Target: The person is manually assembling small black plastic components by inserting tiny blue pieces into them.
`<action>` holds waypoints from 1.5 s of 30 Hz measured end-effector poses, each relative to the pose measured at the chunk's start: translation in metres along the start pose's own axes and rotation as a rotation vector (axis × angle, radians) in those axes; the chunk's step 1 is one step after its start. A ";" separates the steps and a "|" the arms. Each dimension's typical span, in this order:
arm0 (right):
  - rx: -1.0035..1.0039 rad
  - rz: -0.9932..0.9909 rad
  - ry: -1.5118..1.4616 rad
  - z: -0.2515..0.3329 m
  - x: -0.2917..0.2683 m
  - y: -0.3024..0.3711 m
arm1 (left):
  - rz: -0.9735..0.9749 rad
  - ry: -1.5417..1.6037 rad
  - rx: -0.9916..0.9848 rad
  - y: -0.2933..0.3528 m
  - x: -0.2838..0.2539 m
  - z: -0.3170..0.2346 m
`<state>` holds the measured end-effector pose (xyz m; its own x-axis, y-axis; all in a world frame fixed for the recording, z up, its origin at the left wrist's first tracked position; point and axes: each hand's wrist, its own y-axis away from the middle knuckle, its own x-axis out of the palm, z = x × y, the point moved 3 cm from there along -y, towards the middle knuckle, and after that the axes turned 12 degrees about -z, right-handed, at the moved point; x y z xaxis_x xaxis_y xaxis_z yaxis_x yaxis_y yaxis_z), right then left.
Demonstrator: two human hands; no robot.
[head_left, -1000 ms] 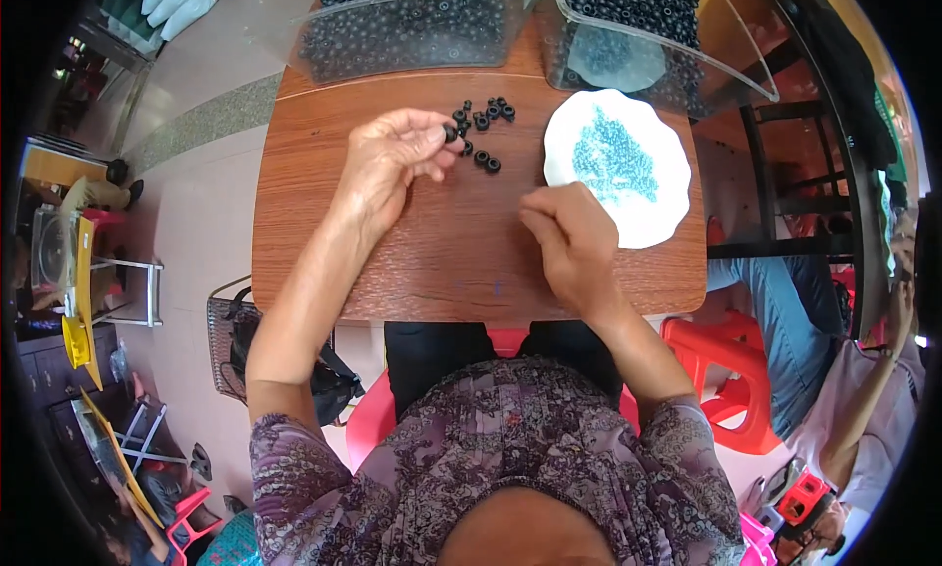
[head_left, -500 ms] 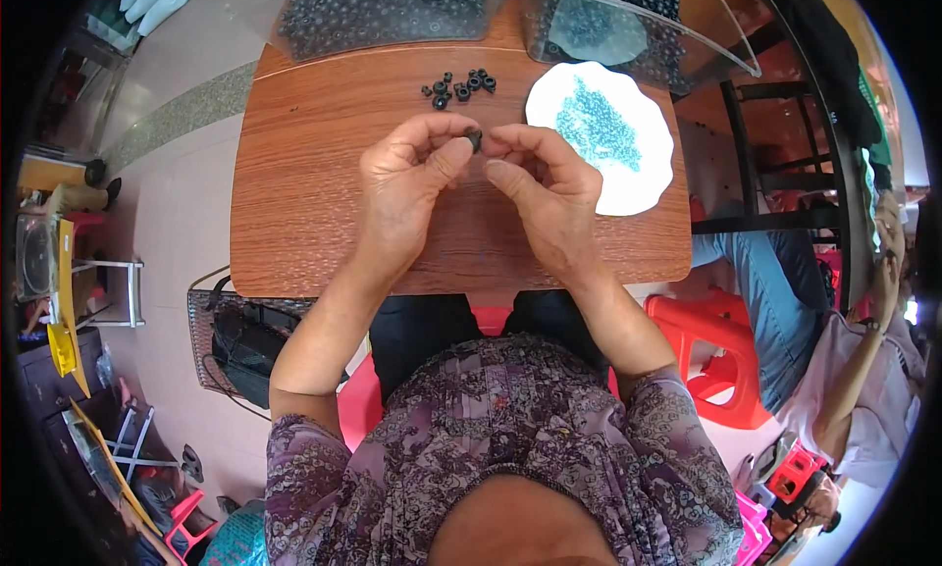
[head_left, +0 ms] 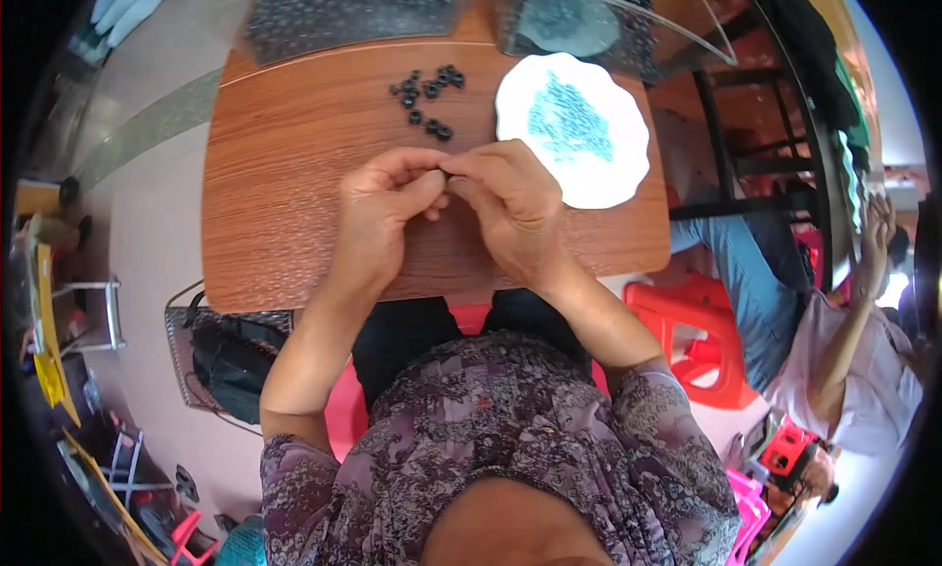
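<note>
Over the table, my left hand and my right hand meet with their fingertips pinched together. Between them a sliver of a small black ring-shaped part shows, mostly covered by my fingers. Just beyond my hands lie several loose black ring-shaped parts, spread in small clusters on the wood. To the right of these stands a white plate with a scalloped rim. A heap of tiny blue-green pieces covers its middle.
Two clear plastic bins of black parts, a left bin and a right bin, stand at the table's far edge. A red stool and a seated person are on the right. A black bag sits lower left.
My right fingers have closed in to meet my left ones, covering most of the black part. Several black rings near my hands now show. The whole view has shifted slightly.
</note>
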<state>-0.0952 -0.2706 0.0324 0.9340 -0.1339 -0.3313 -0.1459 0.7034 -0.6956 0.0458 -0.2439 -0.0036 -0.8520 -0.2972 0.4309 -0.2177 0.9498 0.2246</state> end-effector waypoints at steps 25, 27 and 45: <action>0.030 0.277 0.562 -0.059 -0.046 -0.022 | 0.034 0.044 0.017 0.001 -0.013 0.010; 0.111 0.254 0.444 -0.061 -0.048 -0.022 | 0.032 0.048 0.020 0.001 -0.013 0.010; 0.160 0.321 0.432 -0.048 -0.047 -0.019 | 0.052 0.041 0.004 0.003 -0.013 0.011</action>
<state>-0.1521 -0.3112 0.0308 0.6272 -0.1457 -0.7651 -0.3178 0.8489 -0.4223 0.0511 -0.2364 -0.0186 -0.8423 -0.2509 0.4771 -0.1753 0.9645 0.1977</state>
